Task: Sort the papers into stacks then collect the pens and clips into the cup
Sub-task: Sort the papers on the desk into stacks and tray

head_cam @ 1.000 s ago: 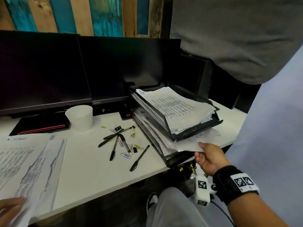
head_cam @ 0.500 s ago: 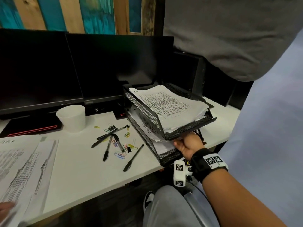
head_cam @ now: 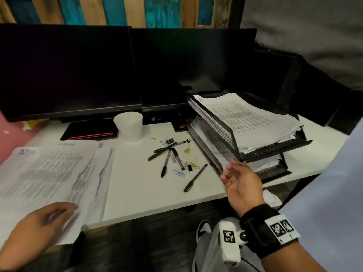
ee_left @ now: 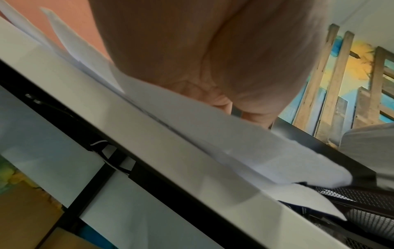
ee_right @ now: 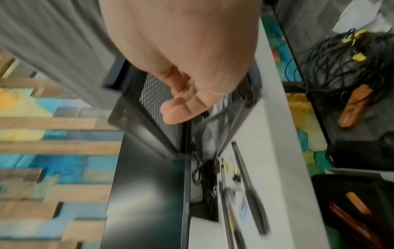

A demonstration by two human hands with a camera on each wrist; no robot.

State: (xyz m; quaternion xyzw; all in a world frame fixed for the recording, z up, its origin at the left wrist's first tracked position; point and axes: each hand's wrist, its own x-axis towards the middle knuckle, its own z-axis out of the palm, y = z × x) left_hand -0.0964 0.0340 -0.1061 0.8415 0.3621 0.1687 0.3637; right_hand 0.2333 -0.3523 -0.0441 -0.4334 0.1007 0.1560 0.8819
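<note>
A loose spread of printed papers lies at the desk's left and hangs over its front edge. My left hand rests on its near corner, fingers laid on top; the left wrist view shows the palm over the sheets. A black two-level mesh tray at the right holds papers on both levels. My right hand hovers at the tray's front left corner, fingers loose, holding nothing. Several black pens and coloured clips lie between the white cup and the tray.
Two dark monitors stand along the back of the desk on stands. A person in a grey shirt stands behind the tray. Cables lie on the floor under the desk. One pen lies apart near the front edge.
My right hand has come out from the lower tray level, leaving the papers there, and now hangs free in front of it. My left hand has moved further onto the left papers.
</note>
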